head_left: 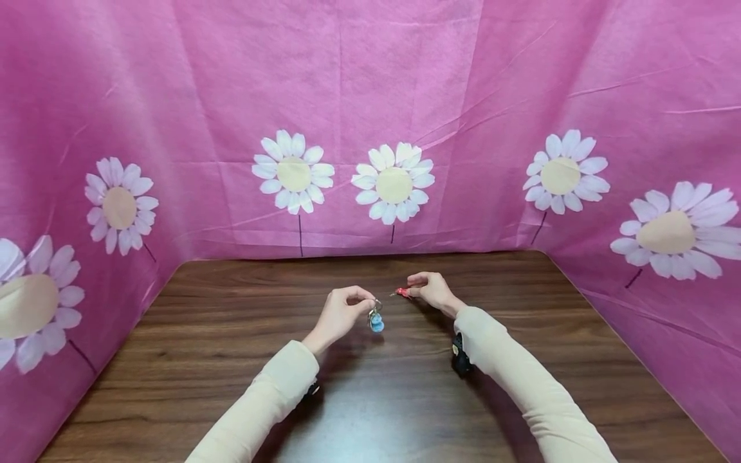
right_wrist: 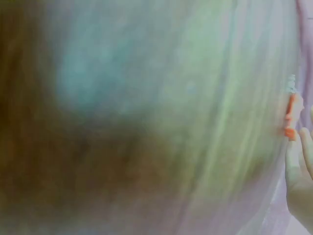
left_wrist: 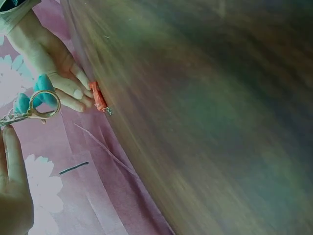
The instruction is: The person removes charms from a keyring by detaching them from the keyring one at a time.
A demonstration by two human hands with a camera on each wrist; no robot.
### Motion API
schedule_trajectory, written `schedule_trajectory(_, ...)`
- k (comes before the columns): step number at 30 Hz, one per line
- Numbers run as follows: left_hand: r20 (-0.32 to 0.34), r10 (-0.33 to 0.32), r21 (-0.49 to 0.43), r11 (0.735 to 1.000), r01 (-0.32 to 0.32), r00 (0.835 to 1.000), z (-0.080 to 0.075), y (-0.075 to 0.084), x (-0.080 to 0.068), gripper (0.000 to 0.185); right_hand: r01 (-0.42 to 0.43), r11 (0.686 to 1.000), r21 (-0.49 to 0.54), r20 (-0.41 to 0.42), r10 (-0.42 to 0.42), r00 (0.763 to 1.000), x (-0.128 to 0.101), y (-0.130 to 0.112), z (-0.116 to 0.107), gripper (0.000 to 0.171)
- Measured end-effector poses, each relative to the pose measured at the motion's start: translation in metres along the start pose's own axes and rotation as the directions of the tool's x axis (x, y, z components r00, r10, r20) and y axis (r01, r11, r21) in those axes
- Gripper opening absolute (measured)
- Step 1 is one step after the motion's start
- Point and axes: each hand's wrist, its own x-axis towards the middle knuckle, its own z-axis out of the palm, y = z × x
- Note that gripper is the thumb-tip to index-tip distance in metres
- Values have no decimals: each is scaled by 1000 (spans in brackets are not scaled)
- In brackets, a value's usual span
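Note:
My left hand (head_left: 343,312) pinches a metal ring (left_wrist: 47,115) between thumb and fingertips. From it hangs a small blue charm (head_left: 376,321), which looks teal in the left wrist view. Across from it, my right hand (head_left: 434,292) is at a small red charm (head_left: 402,292) with a short metal chain (head_left: 392,294) pointing left. Its fingers (right_wrist: 293,161) look fairly straight, with a fingertip touching one end of the red charm. The red charm appears to lie on the table. Its exact shape is too small to tell.
Both hands are over the far half of a brown wood-grain table (head_left: 370,399). A pink cloth (head_left: 382,77) printed with white daisies stands around the table's back and sides. A black device (head_left: 460,357) sits under the right sleeve.

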Motion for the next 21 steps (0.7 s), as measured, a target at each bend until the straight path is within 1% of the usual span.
schedule_trajectory(5,-18,-11,-23,1000,10,1000,2,4,3,4,-11,997,73,-25,13,1000,-5,-5,-8,37)
schedule_trajectory(7,-19,-5,-17,1000,4,1000,3,5,5,4,-33,990,139,-20,36,999,-6,-8,-11,39)
schedule_trajectory(10,-24,37,12,999,-36,999,1,8,7,4,-68,967,246,0,70,998,-7,-16,-13,42)
schedule_trajectory(12,-34,74,38,997,-72,997,0,9,9,4,-82,949,305,33,76,997,-9,-25,-14,44)
schedule_trajectory(13,-41,91,52,995,-89,995,-1,10,9,4,-83,945,318,47,72,996,-11,-30,-13,45)
schedule_trajectory(15,-54,113,64,992,-110,992,-3,11,11,4,-73,942,326,64,55,996,-14,-40,-13,44)
schedule_trajectory(17,-68,123,63,991,-119,990,-4,12,12,4,-41,953,300,72,21,997,-18,-50,-11,41)
schedule_trajectory(19,-81,131,54,990,-127,988,-5,13,14,3,2,967,254,62,-18,998,-23,-59,-10,37)
schedule_trajectory(21,-92,136,48,990,-132,987,-6,14,16,3,53,982,183,51,-64,997,-28,-69,-9,32)
